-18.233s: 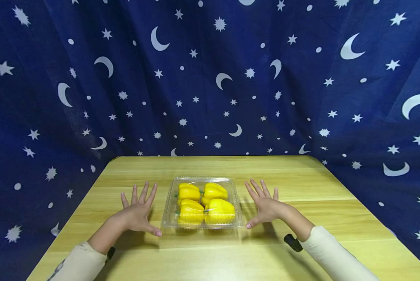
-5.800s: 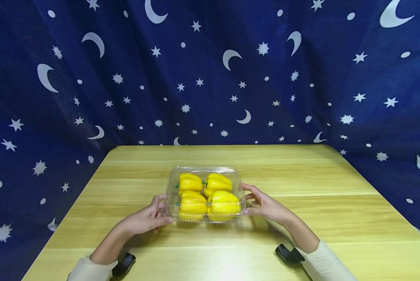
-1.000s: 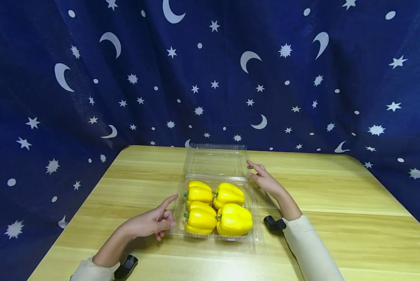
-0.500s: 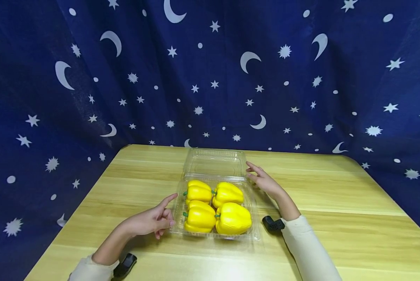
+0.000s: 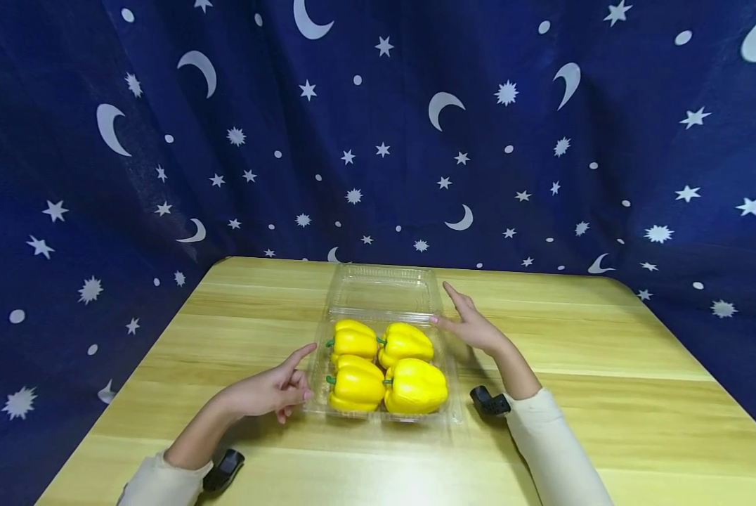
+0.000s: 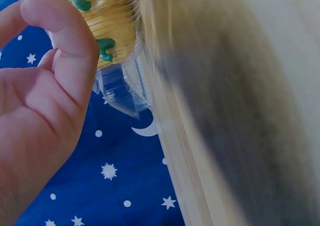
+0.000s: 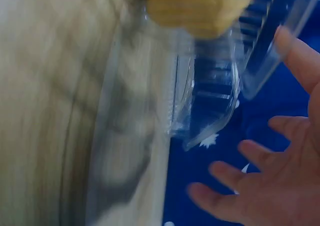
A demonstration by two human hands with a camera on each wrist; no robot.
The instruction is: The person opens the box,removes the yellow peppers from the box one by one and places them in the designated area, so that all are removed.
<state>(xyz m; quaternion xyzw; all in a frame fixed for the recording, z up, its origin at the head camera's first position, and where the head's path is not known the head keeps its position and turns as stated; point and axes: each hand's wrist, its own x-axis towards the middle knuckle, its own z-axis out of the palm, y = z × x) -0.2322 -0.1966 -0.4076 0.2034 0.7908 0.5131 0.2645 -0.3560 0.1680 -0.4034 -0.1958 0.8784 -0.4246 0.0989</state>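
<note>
A clear plastic clamshell container [image 5: 387, 416] sits on the table with its lid [image 5: 387, 289] folded back on the far side. Several yellow bell peppers [image 5: 415, 386] with green stems lie in its base in two rows. At the base's left edge, my left hand [image 5: 265, 393] pinches the rim near the front corner, index finger stretched out. My right hand [image 5: 473, 329] is by the back right corner, fingers spread and thumb tip beside the hinge; whether the thumb touches it is unclear. In the right wrist view, the fingertips [image 7: 202, 193] hold nothing.
The light wooden table [image 5: 574, 422] spreads out on both sides of the container. A dark blue curtain [image 5: 258, 126] with moons and stars hangs behind and beside it. Black wrist devices [image 5: 224, 471] hang under both wrists.
The lid, closed several seconds ago, now lies back; it has sunk slightly since a second ago. My right fingers have straightened and the thumb has moved left. The left hand barely moved.
</note>
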